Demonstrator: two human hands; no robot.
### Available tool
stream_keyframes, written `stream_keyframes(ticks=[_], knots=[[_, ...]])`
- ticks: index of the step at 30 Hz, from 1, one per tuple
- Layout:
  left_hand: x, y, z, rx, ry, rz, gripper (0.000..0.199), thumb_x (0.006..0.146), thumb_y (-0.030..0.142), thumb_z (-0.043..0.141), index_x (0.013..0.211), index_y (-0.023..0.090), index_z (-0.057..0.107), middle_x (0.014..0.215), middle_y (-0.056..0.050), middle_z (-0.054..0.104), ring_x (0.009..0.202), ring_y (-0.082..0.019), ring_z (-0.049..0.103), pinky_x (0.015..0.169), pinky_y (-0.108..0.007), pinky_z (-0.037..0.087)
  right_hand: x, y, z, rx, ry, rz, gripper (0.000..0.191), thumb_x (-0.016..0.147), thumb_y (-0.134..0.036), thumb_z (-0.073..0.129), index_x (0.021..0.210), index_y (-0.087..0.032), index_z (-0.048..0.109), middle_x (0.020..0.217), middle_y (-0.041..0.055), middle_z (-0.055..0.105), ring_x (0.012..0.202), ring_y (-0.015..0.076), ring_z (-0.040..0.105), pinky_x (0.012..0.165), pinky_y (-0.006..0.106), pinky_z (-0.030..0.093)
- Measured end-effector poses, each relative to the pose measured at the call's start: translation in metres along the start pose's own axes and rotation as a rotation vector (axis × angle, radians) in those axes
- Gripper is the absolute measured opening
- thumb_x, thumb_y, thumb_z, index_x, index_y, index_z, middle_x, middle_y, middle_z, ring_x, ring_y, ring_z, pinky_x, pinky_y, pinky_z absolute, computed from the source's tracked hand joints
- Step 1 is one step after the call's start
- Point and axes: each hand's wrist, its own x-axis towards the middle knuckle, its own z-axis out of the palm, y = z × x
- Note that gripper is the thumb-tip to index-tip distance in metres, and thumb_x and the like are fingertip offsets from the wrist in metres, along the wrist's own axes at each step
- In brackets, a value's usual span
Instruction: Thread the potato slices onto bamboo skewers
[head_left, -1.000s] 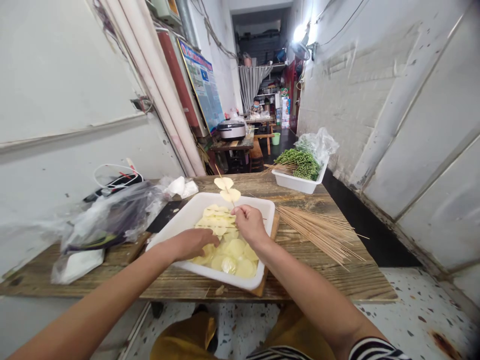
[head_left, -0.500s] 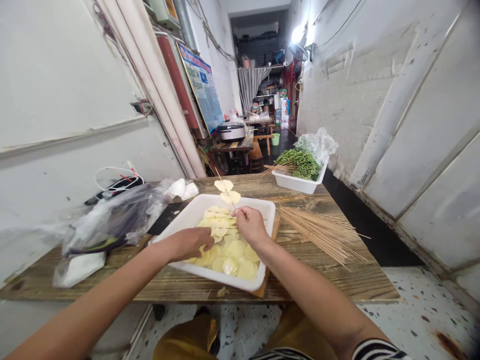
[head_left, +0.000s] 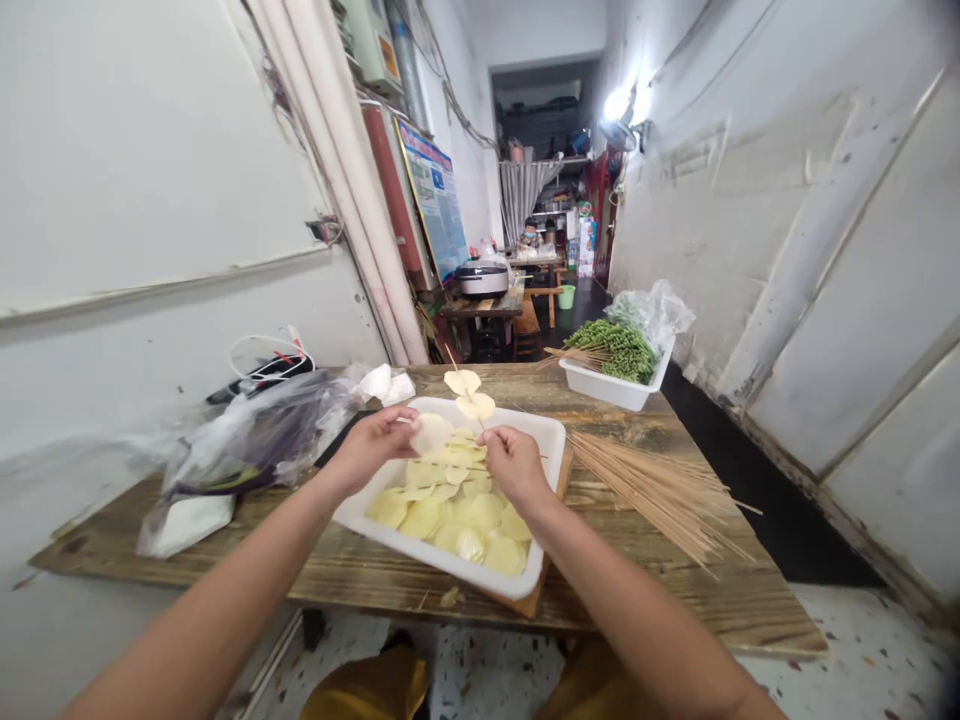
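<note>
right hand (head_left: 517,465) passage: over white tray (head_left: 442,565) | obstacles: bamboo skewers (head_left: 660,495), plastic bag (head_left: 262,430)

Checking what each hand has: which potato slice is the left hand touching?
The large pale slice under the left hand's fingertips, unlike the two slices threaded on the skewer or those lying in the white tray.

Hands: left hand (head_left: 373,447) and right hand (head_left: 517,467) bare, fingers uncovered;
Forearms: left forearm (head_left: 217,595) and right forearm (head_left: 637,610) bare;
Legs: mustard-yellow trousers (head_left: 365,688), loose cloth;
</note>
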Motion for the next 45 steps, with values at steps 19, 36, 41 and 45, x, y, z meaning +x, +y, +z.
stream_keyframes(ticks=[19,36,41,45], knots=[[0.017,-0.033,0.004,-0.809,0.657,0.051,0.008,0.075,0.016,0.061,0.076,0.015,0.053,0.078,0.001,0.06,0.073,-0.009,0.061,0.078,-0.034,0.054,-0.013,-0.004,-0.001,-0.423,-0.404,-0.165,0.027,0.081,-0.015,0.044,0.07,-0.018,0.069,0.062,0.0005,0.063,0.058,0.013,0.053,0.056,0.02,0.035],[0.018,-0.039,0.002,-0.747,0.701,0.022,0.017,0.071,0.023,0.065,0.085,0.013,0.064,0.076,-0.002,0.062,0.065,-0.01,0.059,0.064,-0.034,0.057,-0.014,-0.008,-0.002,-0.486,-0.399,-0.162,0.028,0.081,-0.014,0.045,0.072,-0.018,0.07,0.061,0.0006,0.063,0.058,0.0136,0.054,0.056,0.021,0.034],[0.019,-0.041,0.003,-0.647,0.763,0.009,0.02,0.067,0.026,0.068,0.082,0.014,0.066,0.079,-0.003,0.063,0.062,-0.01,0.058,0.057,-0.028,0.056,-0.014,-0.007,-0.001,-0.488,-0.403,-0.167,0.027,0.082,-0.014,0.045,0.072,-0.018,0.07,0.061,0.0009,0.064,0.057,0.0132,0.054,0.056,0.021,0.035],[0.021,-0.046,0.002,-0.54,0.799,-0.012,0.023,0.064,0.03,0.069,0.08,0.014,0.067,0.074,-0.002,0.062,0.059,-0.009,0.055,0.053,-0.023,0.052,-0.014,-0.007,-0.001,-0.483,-0.391,-0.166,0.027,0.082,-0.015,0.044,0.072,-0.019,0.07,0.063,0.0014,0.065,0.058,0.0137,0.054,0.056,0.021,0.035]])
